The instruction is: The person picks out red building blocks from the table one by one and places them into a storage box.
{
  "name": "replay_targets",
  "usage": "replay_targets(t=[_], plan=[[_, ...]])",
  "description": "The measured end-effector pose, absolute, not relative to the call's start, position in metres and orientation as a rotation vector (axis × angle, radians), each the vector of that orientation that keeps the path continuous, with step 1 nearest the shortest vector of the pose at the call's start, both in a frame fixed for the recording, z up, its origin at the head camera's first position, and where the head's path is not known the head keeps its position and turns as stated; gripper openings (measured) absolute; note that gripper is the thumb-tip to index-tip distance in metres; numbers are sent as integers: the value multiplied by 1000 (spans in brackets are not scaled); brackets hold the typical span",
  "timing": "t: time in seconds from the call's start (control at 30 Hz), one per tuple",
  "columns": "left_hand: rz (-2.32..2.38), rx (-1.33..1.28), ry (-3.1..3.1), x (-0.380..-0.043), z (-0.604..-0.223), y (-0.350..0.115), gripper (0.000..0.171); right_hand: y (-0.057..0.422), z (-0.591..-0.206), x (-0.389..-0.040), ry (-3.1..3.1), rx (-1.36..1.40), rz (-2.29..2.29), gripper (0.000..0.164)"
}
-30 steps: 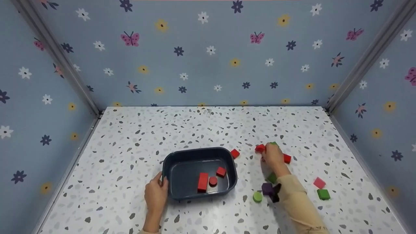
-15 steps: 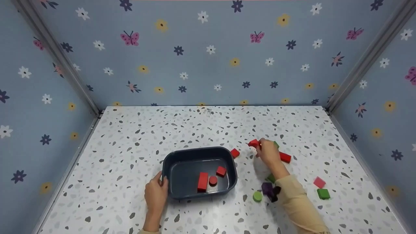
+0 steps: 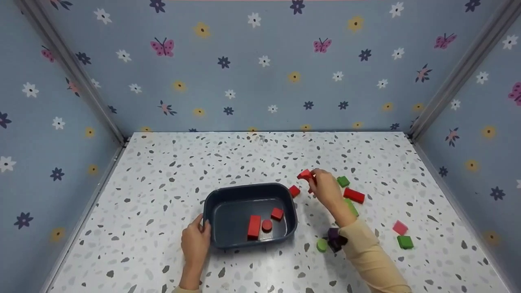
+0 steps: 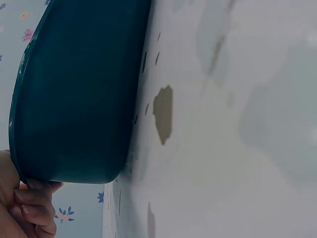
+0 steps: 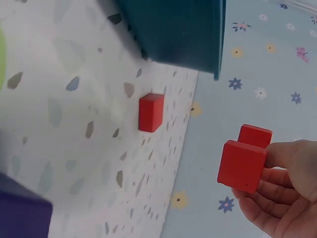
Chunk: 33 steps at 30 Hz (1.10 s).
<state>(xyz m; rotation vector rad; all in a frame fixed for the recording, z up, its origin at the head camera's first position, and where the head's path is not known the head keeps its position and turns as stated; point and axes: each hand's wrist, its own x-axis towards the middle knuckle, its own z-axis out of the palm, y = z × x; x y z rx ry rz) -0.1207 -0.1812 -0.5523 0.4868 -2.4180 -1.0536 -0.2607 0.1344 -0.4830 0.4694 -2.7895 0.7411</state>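
Note:
My left hand [image 3: 195,244] grips the left wall of a dark blue rectangular tub [image 3: 226,245], fingers and thumb at its rim. Inside the tub lie a long red block [image 3: 253,227], a red disc [image 3: 267,225] and a red cube [image 3: 277,214]. Above the table, right of the tub, my right hand [image 3: 327,189] pinches a red toy block [image 5: 241,166] between thumb and fingers. Two flat red parts of it show in the right wrist view, and its outline looks notched from the head. Another red block [image 3: 294,191] lies just outside the tub's right wall.
Right of the hand lie a long red block [image 3: 354,195], a green block [image 3: 343,181] and a light green piece [image 3: 351,207]. Nearer are purple blocks [image 3: 333,233] and a light green cylinder [image 3: 322,245]. A pink block [image 3: 400,228] and green block [image 3: 405,242] lie far right.
The right hand has lifted the red block and carried it left towards the tub, uncovering the green and long red blocks behind it. The left hand and tub have stayed put.

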Motion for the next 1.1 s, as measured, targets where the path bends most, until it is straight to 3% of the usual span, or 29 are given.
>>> replay_targets(t=[1.1], plan=[[-1046, 506, -2400, -120, -552, -180, 26, 77, -483, -233, -2581, 756, 708, 13]])
